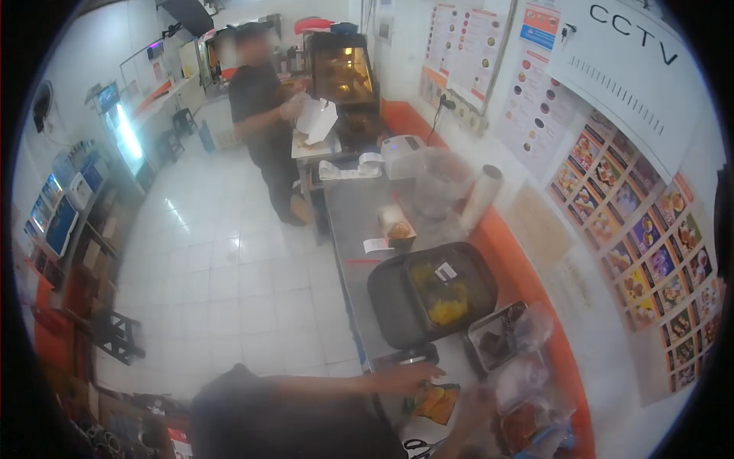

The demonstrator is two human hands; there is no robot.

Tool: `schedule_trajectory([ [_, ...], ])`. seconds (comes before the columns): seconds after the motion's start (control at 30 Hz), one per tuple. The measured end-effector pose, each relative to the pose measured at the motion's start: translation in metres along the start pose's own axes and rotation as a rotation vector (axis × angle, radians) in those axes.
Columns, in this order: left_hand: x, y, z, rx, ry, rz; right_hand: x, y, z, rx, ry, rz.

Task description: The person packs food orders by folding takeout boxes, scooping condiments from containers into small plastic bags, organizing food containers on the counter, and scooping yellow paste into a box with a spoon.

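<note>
My left hand reaches in over the counter from the left, fingers stretched out. Just beneath it lies a small orange, yellow and green packet; whether the hand touches it is unclear. My right hand is a blur to the right of the packet, its fingers not readable. Black-handled scissors lie at the bottom edge, partly cut off. Beyond the hands sits a large black tray with a clear-topped container of yellow food. A metal pan with dark contents stands beside it.
Plastic bags crowd the wall side. Farther along the counter are a small food box, a paper slip, a clear tub, a white roll and a printer. A co-worker stands there, holding a white box.
</note>
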State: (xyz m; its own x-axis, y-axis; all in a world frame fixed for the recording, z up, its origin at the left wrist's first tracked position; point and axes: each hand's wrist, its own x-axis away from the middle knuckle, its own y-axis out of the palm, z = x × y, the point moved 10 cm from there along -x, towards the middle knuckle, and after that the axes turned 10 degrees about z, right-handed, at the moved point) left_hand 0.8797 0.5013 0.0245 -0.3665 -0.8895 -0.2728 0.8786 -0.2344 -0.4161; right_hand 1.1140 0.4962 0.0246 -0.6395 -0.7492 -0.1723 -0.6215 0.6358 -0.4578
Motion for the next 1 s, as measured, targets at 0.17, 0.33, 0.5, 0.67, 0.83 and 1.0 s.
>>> schedule_trajectory([
  [0.17,-0.019,0.009,0.005,0.165,-0.098,-0.034,0.052,0.021,-0.041,-0.221,-0.022,-0.029],
  [0.33,-0.009,-0.02,0.03,0.298,0.094,0.044,0.069,0.013,-0.071,-0.095,-0.049,0.004],
  [0.5,0.001,-0.023,0.006,0.257,-0.119,0.219,0.071,0.018,-0.045,-0.356,0.136,-0.125],
  [0.67,0.007,-0.016,0.033,0.279,0.002,0.251,0.089,-0.021,-0.07,-0.268,-0.233,-0.152],
  [0.83,0.023,0.042,0.084,0.171,-0.014,0.11,0.104,-0.077,-0.053,-0.267,-0.073,-0.202],
  [1.0,0.047,0.108,0.138,0.267,0.025,-0.019,0.101,-0.152,0.005,-0.205,0.129,-0.313],
])
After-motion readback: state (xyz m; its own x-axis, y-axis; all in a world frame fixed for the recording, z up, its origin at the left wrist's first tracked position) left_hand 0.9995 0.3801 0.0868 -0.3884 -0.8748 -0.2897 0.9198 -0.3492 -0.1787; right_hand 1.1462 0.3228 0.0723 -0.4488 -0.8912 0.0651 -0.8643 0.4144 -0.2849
